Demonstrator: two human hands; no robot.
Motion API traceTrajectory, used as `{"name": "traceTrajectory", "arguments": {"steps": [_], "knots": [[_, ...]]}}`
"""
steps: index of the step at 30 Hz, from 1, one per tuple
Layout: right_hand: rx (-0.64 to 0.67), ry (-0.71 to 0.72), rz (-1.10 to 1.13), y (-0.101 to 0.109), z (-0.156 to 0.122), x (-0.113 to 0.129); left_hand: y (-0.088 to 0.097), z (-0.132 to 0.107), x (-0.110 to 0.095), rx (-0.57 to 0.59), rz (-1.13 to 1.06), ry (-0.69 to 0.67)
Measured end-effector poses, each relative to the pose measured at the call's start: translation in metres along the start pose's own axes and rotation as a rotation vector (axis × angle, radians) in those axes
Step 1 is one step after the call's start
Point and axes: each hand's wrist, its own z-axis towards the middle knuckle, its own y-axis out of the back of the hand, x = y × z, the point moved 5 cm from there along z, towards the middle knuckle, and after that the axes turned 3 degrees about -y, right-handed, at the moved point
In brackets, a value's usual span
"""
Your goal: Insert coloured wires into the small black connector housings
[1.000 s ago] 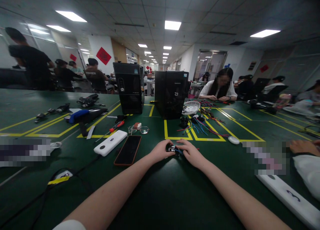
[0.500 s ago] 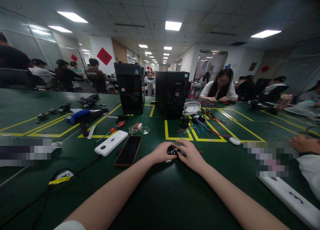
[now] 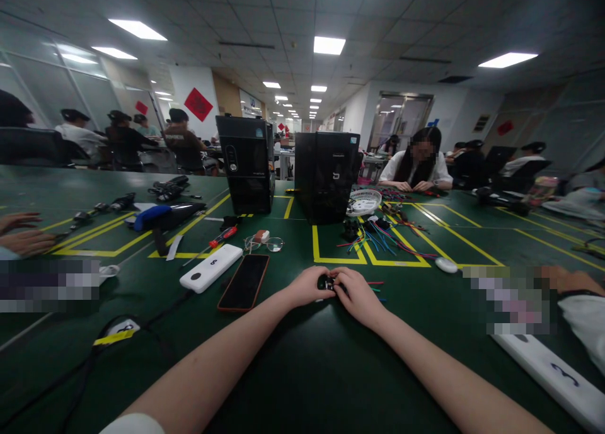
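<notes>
Close together over the table, both hands meet around a small black part with shiny metal bits. My left hand grips it from the left, its fingers curled round the far side. From the right, the bent fingers of my right hand pinch at the same part. Thin coloured wires, red and greenish, stick out past my right hand; where they start is hidden. The part's exact kind is too small and covered to make out.
A phone, a white power strip, glasses and a red screwdriver lie to the left. Two black computer cases stand ahead. Loose wires and a white basket are right. Other people's hands flank the table.
My right fingers have drawn in closer on the black part. More wire shows beside my right hand. Another person's hands have come into view at the far left.
</notes>
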Motion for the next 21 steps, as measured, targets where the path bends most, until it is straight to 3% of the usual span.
{"name": "traceTrajectory", "arguments": {"steps": [7,10,15,21], "knots": [[-0.126,-0.11,0.029,0.021,0.004,-0.011,0.002,-0.001,0.001,-0.037,-0.021,-0.002],[0.0,-0.047,-0.018,0.021,0.005,-0.003,0.003,-0.001,0.004,-0.119,0.008,0.016],[0.18,0.09,-0.038,0.004,0.0,0.014,0.005,-0.002,0.009,-0.197,0.073,0.088],[0.175,0.136,-0.055,-0.004,-0.002,0.013,0.006,0.0,0.014,-0.221,0.04,0.096]]}}
